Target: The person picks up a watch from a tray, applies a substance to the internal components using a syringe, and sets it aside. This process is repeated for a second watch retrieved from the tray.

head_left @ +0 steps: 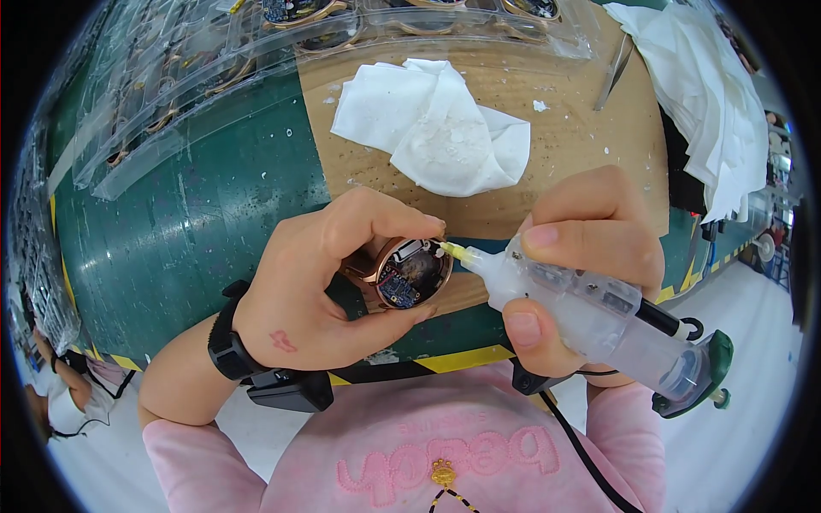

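Note:
My left hand (312, 278) grips a round rose-gold watch case (414, 274) between thumb and fingers, tilted so its open side faces up. Inside the case a blue circuit board and small parts show. In my right hand (590, 248) is a clear dispensing syringe (573, 312) with white contents, a yellow tip and a green end cap. Its tip (455, 250) is at the upper right rim of the case, by a small white blob; whether they touch I cannot tell.
A crumpled white cloth (436, 128) with white residue lies on a brown cardboard sheet (564, 145). Metal tweezers (614, 73) rest near a stack of white cloths (710, 94). Clear plastic trays (197, 94) of watch cases stand at the back left of the green table (171, 256).

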A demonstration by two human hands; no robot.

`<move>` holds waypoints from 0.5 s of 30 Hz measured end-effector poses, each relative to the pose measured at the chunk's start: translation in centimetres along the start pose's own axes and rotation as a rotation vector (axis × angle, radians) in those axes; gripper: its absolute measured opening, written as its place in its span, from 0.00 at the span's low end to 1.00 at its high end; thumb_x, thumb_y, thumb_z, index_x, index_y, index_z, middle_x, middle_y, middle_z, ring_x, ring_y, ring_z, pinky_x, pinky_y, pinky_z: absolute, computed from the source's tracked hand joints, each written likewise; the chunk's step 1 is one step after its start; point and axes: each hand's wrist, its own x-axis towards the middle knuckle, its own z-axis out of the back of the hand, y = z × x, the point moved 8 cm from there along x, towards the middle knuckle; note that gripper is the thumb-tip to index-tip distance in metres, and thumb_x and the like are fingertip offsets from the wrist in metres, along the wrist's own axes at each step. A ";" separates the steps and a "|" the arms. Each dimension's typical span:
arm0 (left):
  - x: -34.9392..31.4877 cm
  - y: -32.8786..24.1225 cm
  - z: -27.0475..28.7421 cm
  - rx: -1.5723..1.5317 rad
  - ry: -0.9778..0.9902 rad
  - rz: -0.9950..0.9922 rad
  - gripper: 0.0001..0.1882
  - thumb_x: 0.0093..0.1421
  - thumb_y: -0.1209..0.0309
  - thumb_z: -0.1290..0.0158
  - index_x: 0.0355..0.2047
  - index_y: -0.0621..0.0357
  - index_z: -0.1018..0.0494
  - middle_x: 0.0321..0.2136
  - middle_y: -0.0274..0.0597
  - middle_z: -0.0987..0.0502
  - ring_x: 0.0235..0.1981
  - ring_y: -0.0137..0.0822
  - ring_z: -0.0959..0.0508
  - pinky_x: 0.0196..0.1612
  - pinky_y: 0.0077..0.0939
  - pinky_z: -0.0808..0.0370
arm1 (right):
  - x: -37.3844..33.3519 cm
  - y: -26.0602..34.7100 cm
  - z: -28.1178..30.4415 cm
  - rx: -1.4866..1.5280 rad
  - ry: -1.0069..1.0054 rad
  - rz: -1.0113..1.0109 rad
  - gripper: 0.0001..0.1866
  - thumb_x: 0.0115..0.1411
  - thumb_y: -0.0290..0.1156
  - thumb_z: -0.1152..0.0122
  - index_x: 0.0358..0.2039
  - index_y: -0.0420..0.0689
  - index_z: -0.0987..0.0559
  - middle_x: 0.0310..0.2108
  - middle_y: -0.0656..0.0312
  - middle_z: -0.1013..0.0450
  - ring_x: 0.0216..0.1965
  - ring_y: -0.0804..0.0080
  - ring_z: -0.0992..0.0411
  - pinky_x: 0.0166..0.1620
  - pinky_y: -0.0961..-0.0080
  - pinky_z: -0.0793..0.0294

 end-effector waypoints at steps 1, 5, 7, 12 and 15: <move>0.0 0.0 0.0 -0.001 -0.001 0.002 0.27 0.45 0.78 0.35 0.47 0.58 0.29 0.35 0.38 0.26 0.31 0.27 0.22 0.29 0.16 0.25 | 0.0 0.0 0.0 0.003 0.009 0.003 0.21 0.51 0.42 0.34 0.40 0.46 0.30 0.31 0.56 0.34 0.27 0.72 0.35 0.28 0.78 0.34; -0.1 0.0 -0.1 0.000 0.006 0.005 0.27 0.45 0.78 0.35 0.47 0.59 0.29 0.36 0.38 0.25 0.30 0.27 0.22 0.29 0.16 0.25 | -0.2 0.0 -0.2 0.011 0.025 0.014 0.22 0.52 0.43 0.34 0.41 0.45 0.31 0.30 0.56 0.34 0.26 0.72 0.35 0.27 0.78 0.34; 0.0 0.0 -0.1 0.001 0.010 0.005 0.27 0.45 0.78 0.35 0.47 0.59 0.29 0.36 0.38 0.25 0.30 0.27 0.22 0.29 0.16 0.25 | -0.2 0.0 -0.2 0.015 0.023 0.026 0.22 0.52 0.43 0.34 0.41 0.45 0.31 0.30 0.56 0.34 0.26 0.72 0.35 0.27 0.79 0.34; 0.3 0.0 -0.1 -0.009 0.019 -0.002 0.26 0.46 0.78 0.36 0.47 0.59 0.30 0.35 0.37 0.25 0.31 0.27 0.22 0.29 0.15 0.25 | 0.1 0.0 0.0 0.016 0.036 0.019 0.22 0.52 0.43 0.34 0.41 0.45 0.31 0.30 0.56 0.34 0.25 0.72 0.35 0.27 0.79 0.33; 0.4 -0.5 0.4 0.020 0.016 -0.017 0.26 0.46 0.77 0.36 0.47 0.59 0.30 0.35 0.37 0.25 0.31 0.26 0.22 0.29 0.15 0.25 | 0.6 0.2 0.1 0.040 0.025 0.010 0.23 0.52 0.44 0.35 0.41 0.44 0.31 0.30 0.56 0.34 0.27 0.71 0.35 0.27 0.79 0.33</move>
